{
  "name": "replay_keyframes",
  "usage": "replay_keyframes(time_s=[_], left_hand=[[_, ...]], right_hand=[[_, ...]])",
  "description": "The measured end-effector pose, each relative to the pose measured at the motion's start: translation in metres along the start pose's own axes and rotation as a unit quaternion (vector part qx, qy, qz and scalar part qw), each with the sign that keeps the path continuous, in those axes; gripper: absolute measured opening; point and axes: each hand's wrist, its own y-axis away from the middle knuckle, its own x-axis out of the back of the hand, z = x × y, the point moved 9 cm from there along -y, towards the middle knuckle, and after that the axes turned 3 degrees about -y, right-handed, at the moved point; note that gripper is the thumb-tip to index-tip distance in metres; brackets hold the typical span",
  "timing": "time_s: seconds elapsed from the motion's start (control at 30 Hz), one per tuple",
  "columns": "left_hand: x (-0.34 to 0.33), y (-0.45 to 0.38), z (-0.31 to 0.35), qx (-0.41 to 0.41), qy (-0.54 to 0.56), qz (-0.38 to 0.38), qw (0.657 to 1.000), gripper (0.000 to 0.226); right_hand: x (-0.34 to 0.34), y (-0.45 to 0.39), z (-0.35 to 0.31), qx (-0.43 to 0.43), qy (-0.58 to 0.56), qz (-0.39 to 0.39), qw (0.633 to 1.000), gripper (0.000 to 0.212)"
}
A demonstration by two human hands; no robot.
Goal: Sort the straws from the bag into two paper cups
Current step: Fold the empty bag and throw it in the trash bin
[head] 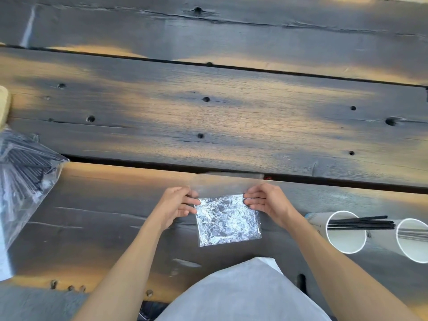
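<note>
hands: left hand [178,202] and right hand [264,200] each pinch a top corner of the small bag [228,220]
straws: black ones lie across the cups [347,237], more in the big bag [20,167] far left
tip: probably keep both pinches even so the film stays flat

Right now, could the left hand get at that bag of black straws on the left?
Probably yes: bare table lies between the left hand and the bag of black straws, but it first must release the small clear bag.
</note>
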Motion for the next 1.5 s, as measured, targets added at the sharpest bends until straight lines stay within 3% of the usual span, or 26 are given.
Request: replay_keyframes(time_s=[0.1, 0.2, 0.43, 0.57, 0.7, 0.77, 0.83, 0.93, 1.03, 1.13, 1.3, 1.5], left_hand=[[0.0, 0.002, 0.001, -0.009, -0.013, 0.017, 1.0, 0.022], [-0.001, 0.004, 0.001, -0.023, -0.068, 0.037, 0.997, 0.008], [-0.011, 0.011, 0.0, -0.073, -0.171, 0.088, 0.979, 0.013], [-0.015, 0.014, 0.0, -0.097, -0.201, 0.126, 0.967, 0.016], [-0.015, 0.019, 0.0, -0.115, -0.228, 0.172, 0.951, 0.021], [-0.016, 0.022, -0.005, -0.107, -0.246, 0.193, 0.944, 0.025], [-0.016, 0.027, -0.014, -0.069, -0.272, 0.215, 0.935, 0.033], [-0.02, 0.038, -0.025, -0.036, -0.288, 0.245, 0.925, 0.035], [-0.029, 0.042, -0.038, -0.014, -0.274, 0.243, 0.93, 0.048], [-0.04, 0.043, -0.056, 0.006, -0.222, 0.218, 0.95, 0.047], [-0.055, 0.049, -0.062, -0.048, -0.13, 0.162, 0.977, 0.017], [-0.061, 0.062, -0.071, -0.082, -0.029, 0.114, 0.99, 0.022]], right_hand=[[0.004, 0.002, 0.0, 0.023, -0.003, 0.014, 1.0, 0.038], [0.008, 0.007, -0.004, 0.044, 0.049, 0.023, 0.998, 0.029], [0.011, 0.019, -0.013, 0.085, 0.17, 0.026, 0.981, 0.019], [0.019, 0.023, -0.01, 0.095, 0.26, 0.059, 0.959, 0.027], [0.036, 0.03, -0.009, 0.116, 0.375, 0.145, 0.908, 0.021], [0.037, 0.036, -0.007, 0.117, 0.371, 0.163, 0.907, 0.013], [0.032, 0.041, -0.001, 0.095, 0.397, 0.159, 0.899, 0.019], [0.028, 0.047, 0.01, 0.068, 0.461, 0.176, 0.867, 0.028], [0.028, 0.05, 0.021, 0.07, 0.488, 0.188, 0.849, 0.022], [0.029, 0.052, 0.025, 0.069, 0.482, 0.203, 0.85, 0.02], [0.034, 0.054, 0.024, 0.069, 0.442, 0.201, 0.871, 0.019], [0.045, 0.053, 0.033, 0.068, 0.364, 0.172, 0.913, 0.023]])
